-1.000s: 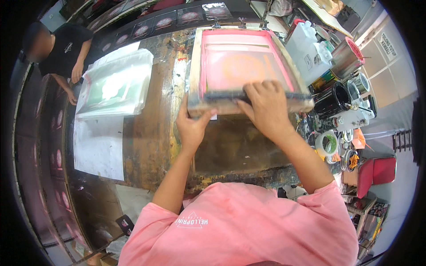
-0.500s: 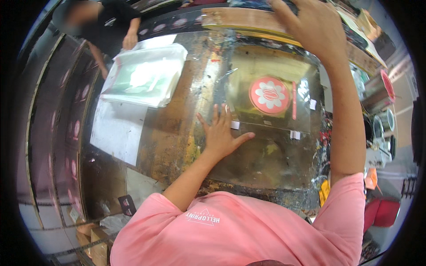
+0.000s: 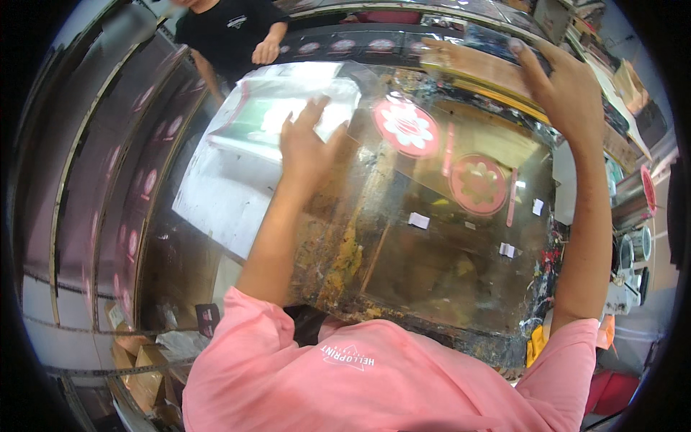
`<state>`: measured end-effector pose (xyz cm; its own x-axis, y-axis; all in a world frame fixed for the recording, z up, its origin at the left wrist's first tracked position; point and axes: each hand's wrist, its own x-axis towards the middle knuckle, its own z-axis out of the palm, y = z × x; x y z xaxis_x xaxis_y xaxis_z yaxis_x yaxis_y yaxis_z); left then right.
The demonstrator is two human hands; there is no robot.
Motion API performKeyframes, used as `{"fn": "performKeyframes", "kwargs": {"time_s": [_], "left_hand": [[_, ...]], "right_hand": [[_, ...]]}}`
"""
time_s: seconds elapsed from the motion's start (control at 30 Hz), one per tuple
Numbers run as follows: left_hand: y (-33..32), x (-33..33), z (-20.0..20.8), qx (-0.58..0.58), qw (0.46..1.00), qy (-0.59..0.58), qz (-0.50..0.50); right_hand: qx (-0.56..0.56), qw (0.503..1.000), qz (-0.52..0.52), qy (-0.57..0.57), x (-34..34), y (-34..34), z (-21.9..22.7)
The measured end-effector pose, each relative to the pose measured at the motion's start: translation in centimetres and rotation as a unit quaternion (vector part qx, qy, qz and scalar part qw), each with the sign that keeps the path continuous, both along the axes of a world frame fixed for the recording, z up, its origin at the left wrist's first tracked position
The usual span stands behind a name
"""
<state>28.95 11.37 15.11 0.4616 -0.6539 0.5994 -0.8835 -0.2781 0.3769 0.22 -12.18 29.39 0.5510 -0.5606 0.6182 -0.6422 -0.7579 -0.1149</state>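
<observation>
My left hand (image 3: 309,140), smeared by motion, is above a stack of clear sheets (image 3: 248,115) at the left. Its thumb appears to grip the edge of a clear sheet printed with a pink disc and white flower (image 3: 405,127), which reaches right over the work table (image 3: 338,252). Beneath it, a matching pink print with a gold flower (image 3: 479,184) lies on the board. My right hand (image 3: 568,93) lies across a wooden bar (image 3: 489,70) at the far edge, thumb stretched out. What its other fingers do is hidden.
White paper (image 3: 219,191) lies under the stack. Small white tabs (image 3: 419,221) are stuck to the board. A person in a black shirt (image 3: 227,32) stands at the far left beside racks holding prints (image 3: 147,183). Cans (image 3: 637,198) stand at the right.
My left hand has left the board and moved left and away, toward the stack. The clear printed sheet has shifted the same way, uncovering the pink print. My right hand stays by the bar.
</observation>
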Motion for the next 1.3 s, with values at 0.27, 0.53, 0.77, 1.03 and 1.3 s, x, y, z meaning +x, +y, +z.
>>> {"fn": "performKeyframes", "kwargs": {"time_s": [0.27,0.53,0.77,1.03,1.3], "left_hand": [[4.3,20.6,-0.7,0.122,0.973,-0.024,0.194],[6.2,22.5,-5.3,0.188,0.925,0.036,0.330],[6.5,8.9,-5.7,0.248,0.959,-0.129,0.037],[5.6,11.7,-3.9,0.409,0.908,-0.027,0.092],[-0.8,-0.1,0.5,0.305,0.916,-0.228,-0.124]], "right_hand": [[0.011,0.998,-0.056,0.015,-0.4,-0.3,0.2],[-0.032,0.999,-0.034,0.006,-0.7,-1.4,-0.6],[-0.031,0.999,-0.032,0.027,-0.7,-1.0,-0.6],[-0.006,1.000,0.010,0.026,-0.1,2.0,-0.1],[-0.079,0.997,0.017,0.000,-0.8,0.3,-0.5]]}}
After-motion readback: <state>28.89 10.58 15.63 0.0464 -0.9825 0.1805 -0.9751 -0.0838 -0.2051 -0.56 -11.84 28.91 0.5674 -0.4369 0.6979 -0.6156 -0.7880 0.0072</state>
